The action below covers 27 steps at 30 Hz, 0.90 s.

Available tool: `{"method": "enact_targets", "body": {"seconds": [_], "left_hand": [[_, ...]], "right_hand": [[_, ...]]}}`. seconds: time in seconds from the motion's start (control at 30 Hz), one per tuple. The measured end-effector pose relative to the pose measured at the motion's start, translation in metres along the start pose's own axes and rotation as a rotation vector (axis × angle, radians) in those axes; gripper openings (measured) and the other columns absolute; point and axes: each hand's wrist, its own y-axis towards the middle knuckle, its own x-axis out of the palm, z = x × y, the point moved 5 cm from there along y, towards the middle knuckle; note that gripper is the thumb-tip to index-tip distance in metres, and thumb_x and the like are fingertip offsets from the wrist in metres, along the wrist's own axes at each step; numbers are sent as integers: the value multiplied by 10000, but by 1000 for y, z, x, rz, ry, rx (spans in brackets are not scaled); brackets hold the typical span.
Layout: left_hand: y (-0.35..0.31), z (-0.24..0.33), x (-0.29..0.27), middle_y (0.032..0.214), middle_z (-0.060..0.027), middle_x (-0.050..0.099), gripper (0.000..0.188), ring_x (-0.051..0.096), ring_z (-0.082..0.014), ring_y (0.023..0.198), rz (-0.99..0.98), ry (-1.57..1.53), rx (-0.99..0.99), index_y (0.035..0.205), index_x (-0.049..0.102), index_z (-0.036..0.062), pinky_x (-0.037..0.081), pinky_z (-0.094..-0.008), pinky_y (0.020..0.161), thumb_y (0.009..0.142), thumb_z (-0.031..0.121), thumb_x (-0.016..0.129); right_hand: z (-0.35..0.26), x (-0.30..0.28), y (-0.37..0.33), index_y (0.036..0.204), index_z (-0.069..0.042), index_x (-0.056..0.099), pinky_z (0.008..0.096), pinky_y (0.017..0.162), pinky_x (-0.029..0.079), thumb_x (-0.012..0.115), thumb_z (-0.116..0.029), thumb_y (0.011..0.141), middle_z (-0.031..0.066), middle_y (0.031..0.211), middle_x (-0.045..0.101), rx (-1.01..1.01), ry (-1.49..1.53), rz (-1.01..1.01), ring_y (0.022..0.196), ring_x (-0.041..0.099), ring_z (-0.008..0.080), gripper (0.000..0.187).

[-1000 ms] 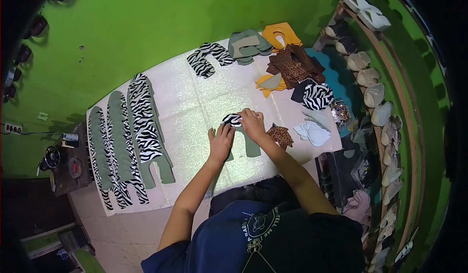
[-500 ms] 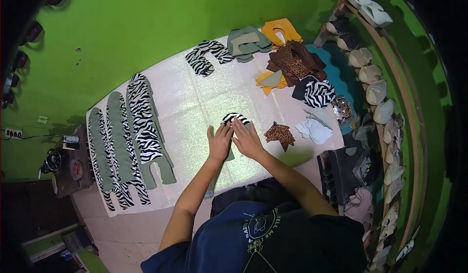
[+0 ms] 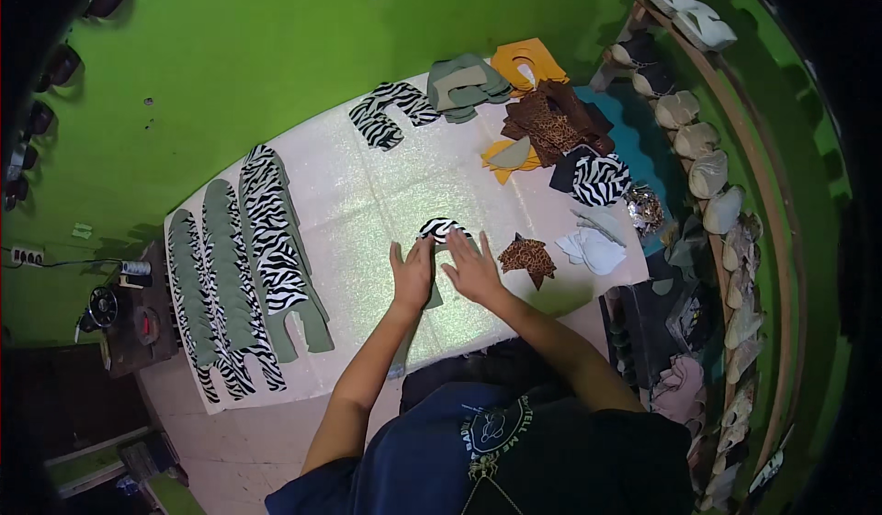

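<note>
At the middle of the near part of the pale table point(image 3: 340, 230) lies a zebra-striped fabric cut piece point(image 3: 439, 228) with a curved far edge. My left hand point(image 3: 413, 274) rests at its near left side, fingers stretched out and thumb apart. My right hand point(image 3: 472, 271) lies over its near right part, fingers spread. Both hands are open, partly covering the piece. A bit of grey-green material point(image 3: 435, 298) shows between my wrists; whether it joins the striped piece is hidden. To the right is a small leopard-print stack point(image 3: 527, 260) of pointed pieces.
Overlapping rows of zebra-and-green U-shaped pieces point(image 3: 230, 267) line the table's left. Farther back are zebra pieces point(image 3: 381, 118), green pieces point(image 3: 464, 85), yellow pieces point(image 3: 528, 60) and brown leopard pieces point(image 3: 549, 127). White pieces point(image 3: 595, 249) lie right. A wooden rack point(image 3: 767, 193) holds shoe forms.
My right hand has drawn slightly away from my left, and its fingers have spread. More of the striped piece shows between them.
</note>
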Motion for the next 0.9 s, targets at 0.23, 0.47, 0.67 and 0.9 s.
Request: {"method": "enact_targets", "body": {"seconds": [0.23,0.47,0.67,0.9], "left_hand": [[-1,-2,0,1088,-115,567,454,488,-239,1107,-33,5,23,1227,404,63,148,-513,997,778,8,442],[12,18,-5,1280,-153,407,479,367,-270,1211,-52,-100,-3,1294,335,52,137,-514,1009,825,113,408],[9,13,17,1416,-123,189,577,206,-259,1300,-112,-71,26,1353,220,54,20,-556,1012,858,316,359],[-1,4,11,1400,-115,238,586,246,-237,1287,-124,13,-21,1335,257,39,59,-528,1023,862,361,384]], "right_hand": [[6,-4,-8,1300,-12,322,493,1034,86,324,-350,902,115,1383,272,21,65,3,1285,240,192,522],[8,4,-9,1331,-41,271,531,1026,49,297,-335,898,84,1411,215,65,13,-42,1306,185,172,524],[7,-2,-11,1331,-50,274,568,1008,52,314,-261,871,67,1412,218,54,-29,-52,1306,188,163,508],[7,0,-12,1325,-56,285,589,997,63,330,-253,857,66,1411,216,58,-27,-53,1296,210,161,510]]}}
